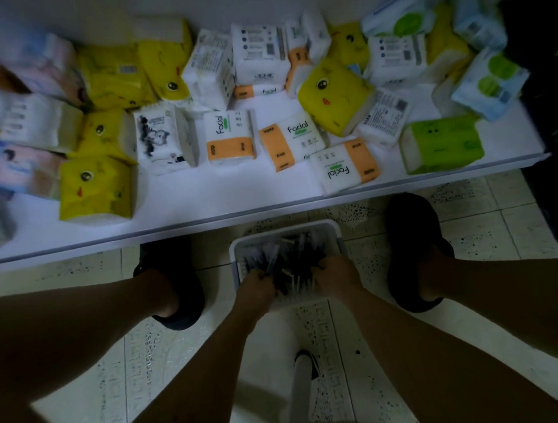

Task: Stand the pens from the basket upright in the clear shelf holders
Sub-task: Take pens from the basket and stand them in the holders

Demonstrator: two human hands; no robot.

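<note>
The basket (284, 225) sits on the tiled floor, and everything that matters is inside it: the pens (293, 250) lie in a loose dark heap, most with their long axis running from the basket's near wall towards its far wall, a few skewed across. Both hands are down in that heap. The left hand (257, 287) is at the basket's near left corner, its fingers (261, 273) curled round what looks like a small bundle of pens that juts out beyond the knuckles. The right hand (336, 280) is at the near right side, fingers bent down into the pile; in this dim, blurred view I cannot tell whether they hold anything. The rest of the pens lie just beyond and between the two sets of fingers, so neither hand has the shorter reach, though the left seems to have the firmer hold. Past the basket's far wall runs a white shelf (206, 195) covered with tissue packs (230, 140). No clear holders show anywhere near the basket, so the lift will likely have to go up and away from it, and the flat-lying pens will need turning on end.
</note>
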